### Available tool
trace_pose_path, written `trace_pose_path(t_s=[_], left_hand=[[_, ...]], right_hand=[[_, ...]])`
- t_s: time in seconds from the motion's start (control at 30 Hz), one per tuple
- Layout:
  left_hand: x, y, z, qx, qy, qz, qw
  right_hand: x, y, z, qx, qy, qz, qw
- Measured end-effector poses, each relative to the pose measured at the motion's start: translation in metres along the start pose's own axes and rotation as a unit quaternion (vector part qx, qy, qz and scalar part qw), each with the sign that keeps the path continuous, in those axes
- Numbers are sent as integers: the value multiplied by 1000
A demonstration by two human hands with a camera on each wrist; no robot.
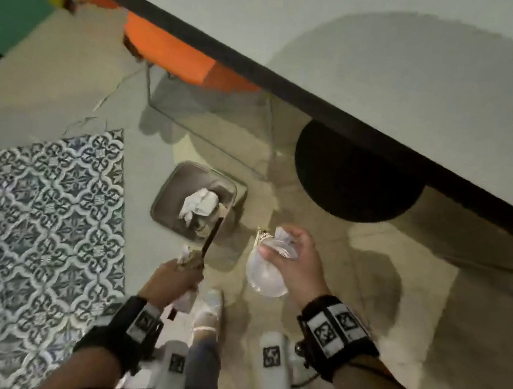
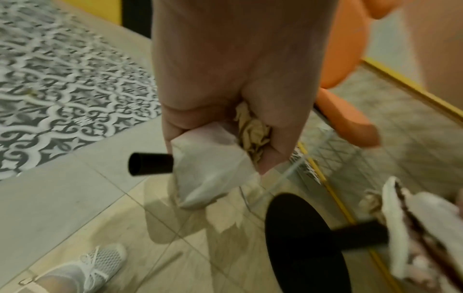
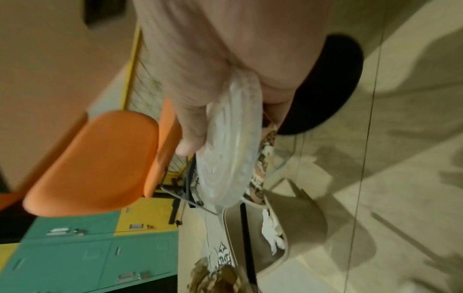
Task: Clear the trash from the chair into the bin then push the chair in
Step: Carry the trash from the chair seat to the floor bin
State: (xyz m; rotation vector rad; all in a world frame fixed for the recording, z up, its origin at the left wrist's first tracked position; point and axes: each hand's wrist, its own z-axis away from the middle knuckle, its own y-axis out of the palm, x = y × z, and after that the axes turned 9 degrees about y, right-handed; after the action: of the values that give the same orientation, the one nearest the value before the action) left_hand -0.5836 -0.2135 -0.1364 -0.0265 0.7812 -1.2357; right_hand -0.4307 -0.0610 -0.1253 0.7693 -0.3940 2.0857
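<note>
In the head view my left hand (image 1: 176,277) grips a black straw (image 1: 211,237), a brown paper wad (image 2: 253,134) and a white napkin (image 2: 208,168), just short of the grey square bin (image 1: 166,195). The straw's tip reaches over the bin's rim. Crumpled white paper (image 1: 199,203) lies inside the bin. My right hand (image 1: 284,247) pinches a clear plastic lid (image 1: 265,271) together with a printed wrapper (image 3: 263,168), to the right of the bin. The orange chair (image 1: 170,50) stands beyond the bin, partly under the table.
A white table (image 1: 400,49) with a dark edge runs across the upper right, its black round base (image 1: 356,175) on the floor beside the bin. Patterned tiles (image 1: 32,212) cover the left. Green and yellow lockers (image 3: 87,247) stand behind the chair. My white shoe (image 2: 100,263) is below.
</note>
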Motion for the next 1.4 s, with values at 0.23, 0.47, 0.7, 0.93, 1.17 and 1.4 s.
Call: trace_pose_path(t_s=[0.23, 0.47, 0.7, 0.93, 1.17, 1.4], left_hand=[[-5, -95, -153, 53, -15, -152, 987], [-19, -107, -228, 116, 29, -224, 967], [-21, -87, -222, 59, 87, -254, 962], [-52, -27, -147, 49, 214, -250, 943], [-102, 152, 3, 167, 352, -236, 890], [-141, 383, 163, 263, 448, -219, 826]], right_hand=[[22, 166, -149, -40, 55, 68, 995], [14, 207, -219, -13, 70, 230, 970], [10, 188, -200, 32, 80, 251, 964], [19, 87, -117, -38, 41, 118, 991], [-22, -119, 27, -223, -35, -4, 974], [-130, -362, 183, -537, -16, 5, 843]])
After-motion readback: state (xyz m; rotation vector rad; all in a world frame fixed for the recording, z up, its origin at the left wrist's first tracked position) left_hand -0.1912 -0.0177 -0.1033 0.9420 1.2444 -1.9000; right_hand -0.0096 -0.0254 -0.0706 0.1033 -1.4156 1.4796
